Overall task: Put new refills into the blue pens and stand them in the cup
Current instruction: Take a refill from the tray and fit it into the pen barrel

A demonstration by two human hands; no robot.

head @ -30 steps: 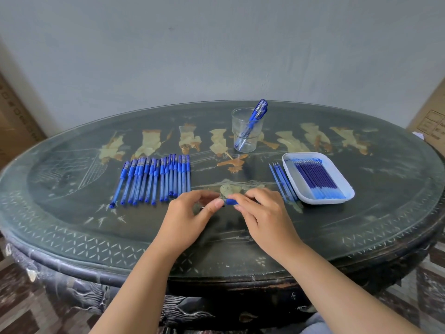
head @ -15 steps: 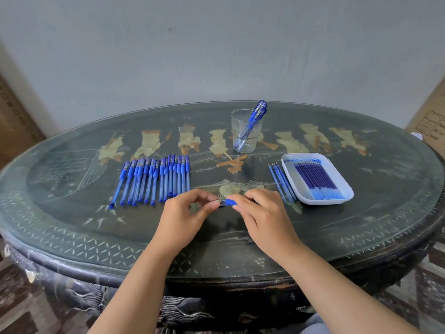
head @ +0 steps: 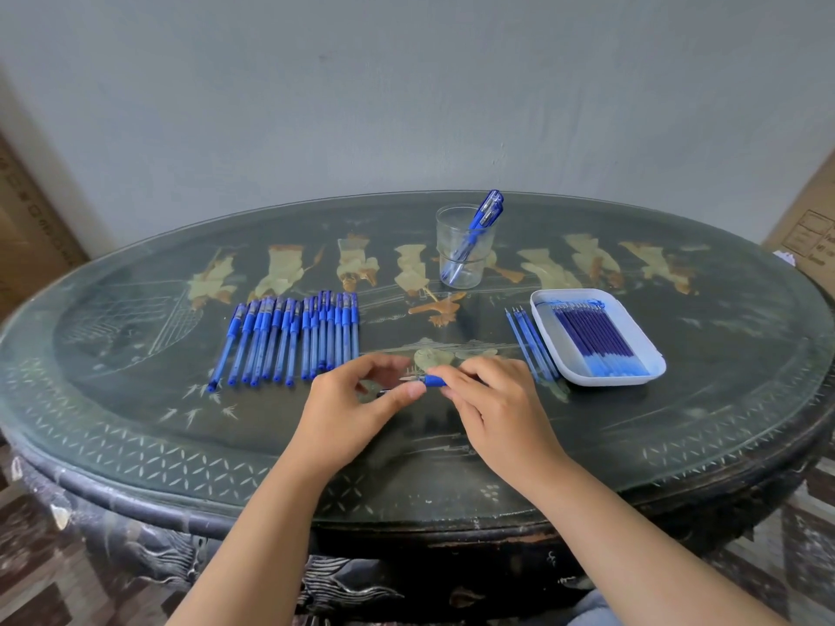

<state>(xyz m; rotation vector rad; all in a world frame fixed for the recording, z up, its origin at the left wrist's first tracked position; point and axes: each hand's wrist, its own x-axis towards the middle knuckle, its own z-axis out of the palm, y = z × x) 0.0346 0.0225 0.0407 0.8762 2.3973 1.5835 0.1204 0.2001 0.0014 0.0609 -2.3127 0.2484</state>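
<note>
Near the table's front, my right hand (head: 492, 408) grips a blue pen (head: 433, 380) whose metal tip points left. My left hand (head: 357, 402) pinches something small just left of that tip; what it holds is mostly hidden by the fingers. A row of several blue pens (head: 293, 338) lies to the left. The clear cup (head: 464, 247) stands behind, with two blue pens leaning in it. A white tray (head: 544, 305) of blue refills (head: 596, 341) sits at the right, and three loose refills (head: 528, 341) lie beside it.
The oval dark table (head: 135, 449) has a raised carved rim and a glass top. Cardboard boxes (head: 809, 237) stand at the far right and far left, close to the grey wall behind.
My hands have drawn slightly apart, so the pen's metal tip now shows between them. The row of pens, the cup and the tray have not moved.
</note>
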